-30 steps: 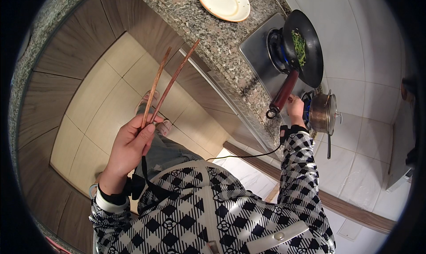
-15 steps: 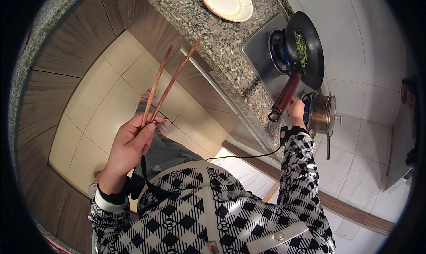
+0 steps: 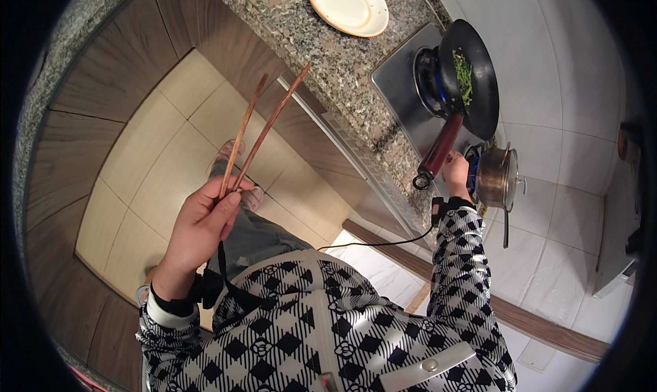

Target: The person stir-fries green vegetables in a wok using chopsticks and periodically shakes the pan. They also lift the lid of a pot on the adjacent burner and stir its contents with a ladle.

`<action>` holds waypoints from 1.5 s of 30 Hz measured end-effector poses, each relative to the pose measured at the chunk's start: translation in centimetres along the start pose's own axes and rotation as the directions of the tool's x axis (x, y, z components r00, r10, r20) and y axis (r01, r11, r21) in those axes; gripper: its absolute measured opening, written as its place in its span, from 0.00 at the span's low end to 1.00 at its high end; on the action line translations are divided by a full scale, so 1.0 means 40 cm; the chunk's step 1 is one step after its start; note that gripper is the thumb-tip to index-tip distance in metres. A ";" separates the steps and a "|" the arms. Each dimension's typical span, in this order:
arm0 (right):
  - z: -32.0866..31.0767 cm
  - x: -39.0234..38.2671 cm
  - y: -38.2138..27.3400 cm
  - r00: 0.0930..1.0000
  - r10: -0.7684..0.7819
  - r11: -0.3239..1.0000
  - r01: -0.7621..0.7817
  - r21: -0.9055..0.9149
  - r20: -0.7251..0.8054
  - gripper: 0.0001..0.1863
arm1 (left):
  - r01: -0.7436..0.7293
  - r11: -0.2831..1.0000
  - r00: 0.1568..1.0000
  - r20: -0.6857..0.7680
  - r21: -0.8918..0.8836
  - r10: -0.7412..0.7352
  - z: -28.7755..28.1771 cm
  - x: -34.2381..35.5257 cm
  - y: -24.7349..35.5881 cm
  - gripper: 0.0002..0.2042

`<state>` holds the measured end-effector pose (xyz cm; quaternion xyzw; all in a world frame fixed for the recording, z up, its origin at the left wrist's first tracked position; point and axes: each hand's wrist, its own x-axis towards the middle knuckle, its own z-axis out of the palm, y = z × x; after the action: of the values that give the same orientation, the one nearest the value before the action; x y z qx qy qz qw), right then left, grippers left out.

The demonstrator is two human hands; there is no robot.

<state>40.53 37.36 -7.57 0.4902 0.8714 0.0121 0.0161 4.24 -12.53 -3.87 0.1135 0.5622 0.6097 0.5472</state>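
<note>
My left hand (image 3: 198,224) is closed round a pair of wooden chopsticks (image 3: 259,128), whose tips point up and spread apart over the floor. At the stove's near edge, my right hand (image 3: 456,171) has its fingers curled in beside the dark red handle (image 3: 441,145) of a black frying pan (image 3: 484,77). What those fingers grip, if anything, is hidden. Chopped green vegetables (image 3: 462,76) lie in the pan, which sits over a lit burner (image 3: 428,84) with a blue flame. Just right of my right hand stands a metal saucepan (image 3: 494,178) with a glass lid.
A cream plate (image 3: 349,5) with an orange rim rests on the speckled granite counter (image 3: 342,56). The steel stove (image 3: 404,94) lies along a white tiled wall (image 3: 540,91). A black cable (image 3: 383,243) hangs between my right wrist and my body. Wood-look cabinets (image 3: 109,56) surround the tiled floor.
Almost nothing has moved. The chopsticks' tips have dipped very slightly, and both hands stay where they were.
</note>
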 end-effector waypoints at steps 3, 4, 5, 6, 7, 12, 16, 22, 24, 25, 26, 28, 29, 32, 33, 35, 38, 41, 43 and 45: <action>0.003 0.000 0.004 0.999 -0.045 0.998 0.045 -0.037 -0.012 0.17 | -0.029 1.000 1.000 0.006 0.010 0.028 0.001 0.002 -0.002 0.10; 0.004 0.000 0.006 0.999 -0.048 0.998 0.048 -0.031 -0.009 0.17 | -0.029 1.000 1.000 0.007 0.010 0.029 0.001 0.002 -0.002 0.10; 0.006 0.000 0.008 0.999 -0.043 0.999 0.043 -0.019 -0.010 0.17 | -0.028 1.000 1.000 0.007 0.008 0.028 0.001 0.002 -0.002 0.10; 0.008 0.000 0.010 0.999 -0.039 0.999 0.039 -0.007 -0.012 0.17 | -0.028 1.000 1.000 0.007 0.007 0.028 0.001 0.002 -0.002 0.10; 0.010 0.001 0.013 0.999 -0.040 0.999 0.040 0.002 -0.014 0.17 | -0.031 0.999 0.999 0.007 0.009 0.031 0.002 0.001 -0.001 0.10; 0.019 0.004 0.029 0.999 -0.034 0.999 0.035 0.036 -0.010 0.16 | -0.042 0.999 0.999 0.013 0.016 0.042 0.005 0.002 -0.004 0.10; 0.020 -0.003 0.020 0.999 -0.049 0.998 0.049 0.024 -0.003 0.19 | -0.032 0.999 0.999 0.010 0.026 0.032 0.010 0.004 -0.009 0.10; -0.044 -0.078 -0.092 0.938 -0.093 0.982 0.142 0.126 -0.335 0.17 | -0.023 1.000 1.000 0.014 0.013 0.023 0.025 0.003 -0.002 0.10; -0.085 -0.140 -0.158 0.947 0.043 0.940 0.069 0.334 -0.319 0.14 | -0.002 1.000 1.000 0.013 -0.006 0.002 0.032 0.004 0.007 0.10; -0.106 -0.177 -0.196 0.947 0.117 0.880 0.040 0.473 -0.298 0.12 | -0.003 1.000 1.000 0.007 -0.022 0.003 0.036 0.006 0.011 0.10; -0.122 -0.230 -0.238 0.975 0.096 0.867 0.018 0.499 -0.201 0.10 | -0.006 0.999 1.000 0.001 -0.038 0.006 0.041 0.009 0.016 0.11; -0.139 -0.339 -0.341 0.993 0.051 0.691 -0.113 0.714 0.108 0.12 | 0.015 0.998 1.000 0.016 -0.063 -0.014 0.051 0.018 0.030 0.11; -0.142 -0.380 -0.400 0.955 -0.087 0.620 -0.170 0.766 0.282 0.13 | -0.021 0.994 0.999 0.023 -0.111 0.023 0.061 0.026 0.036 0.11; -0.170 -0.448 -0.565 0.791 -0.479 0.531 -0.085 0.843 0.381 0.20 | -0.105 0.983 0.994 0.019 -0.148 0.109 0.117 0.068 0.056 0.10; -0.180 -0.452 -0.615 0.752 -0.571 0.406 -0.091 0.909 0.330 0.21 | -0.138 0.981 0.989 0.032 -0.137 0.143 0.137 0.083 0.065 0.10; -0.200 -0.459 -0.705 0.691 -0.624 0.189 -0.321 0.928 0.366 0.21 | -0.203 0.972 0.975 0.063 -0.118 0.212 0.185 0.110 0.080 0.09; -0.225 -0.465 -0.778 0.649 -0.666 -0.064 -0.542 0.838 0.369 0.19 | -0.171 0.980 0.975 0.125 -0.099 0.182 0.230 0.127 0.102 0.08; -0.224 -0.464 -0.809 0.659 -0.641 -0.138 -0.604 0.785 0.394 0.17 | -0.150 0.979 0.970 0.173 -0.140 0.173 0.247 0.149 0.113 0.07; -0.213 -0.458 -0.835 0.681 -0.565 -0.134 -0.632 0.763 0.466 0.15 | -0.194 0.969 0.959 0.177 -0.152 0.220 0.243 0.178 0.117 0.07; -0.205 -0.445 -0.878 0.712 -0.546 -0.201 -0.623 0.756 0.441 0.13 | -0.254 0.961 0.927 0.256 -0.105 0.273 0.223 0.215 0.126 0.07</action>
<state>19.43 3.86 -0.39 0.2986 0.4264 -0.8528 -0.0430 5.01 0.49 -0.81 0.2503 0.4408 0.6760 0.5349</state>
